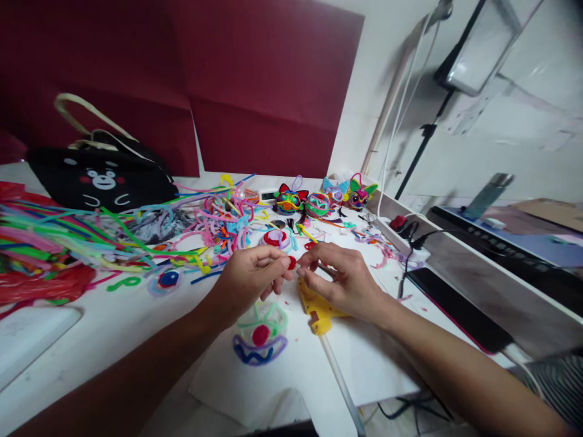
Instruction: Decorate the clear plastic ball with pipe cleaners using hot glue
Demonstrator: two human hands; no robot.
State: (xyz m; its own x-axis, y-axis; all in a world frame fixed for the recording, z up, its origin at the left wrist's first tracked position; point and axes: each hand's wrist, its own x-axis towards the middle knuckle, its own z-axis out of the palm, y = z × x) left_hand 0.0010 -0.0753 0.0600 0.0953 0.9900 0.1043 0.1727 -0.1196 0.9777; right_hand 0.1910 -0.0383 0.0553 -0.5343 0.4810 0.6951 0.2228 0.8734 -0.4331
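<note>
My left hand (252, 276) and my right hand (344, 276) meet above the white table (113, 328), and both pinch a small red pipe-cleaner piece (292, 263) between their fingertips. Just below my left hand lies a pipe-cleaner craft (260, 337) with a red centre, a green arch and a blue wavy rim. Partly under my right hand a yellow tool (317, 309) rests on the table.
A big heap of coloured pipe cleaners (91, 233) covers the left and middle. Several finished colourful figures (319, 203) stand at the back. A black bear-face bag (98, 179) sits far left. A power strip with cables (403, 233) and a black device (460, 309) lie right.
</note>
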